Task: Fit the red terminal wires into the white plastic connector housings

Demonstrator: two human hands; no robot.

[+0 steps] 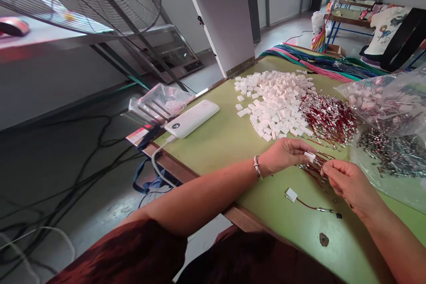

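Observation:
Between the thumb and fingers of my left hand is a white plastic connector housing. My right hand is pinched close beside it, on a thin dark red wire that meets the housing; how far the wire's end goes in is hidden by the fingers. More red wires lie under both hands. Nearer to me on the green table rests a white housing with one red wire and a dark tip. Beyond my hands are a heap of white housings and a pile of red wires with metal terminals.
Clear plastic bags of parts stand at the right. Bundled coloured wires run along the table's far edge. A white power bank with a cable lies at the left edge. A large fan stands at upper left.

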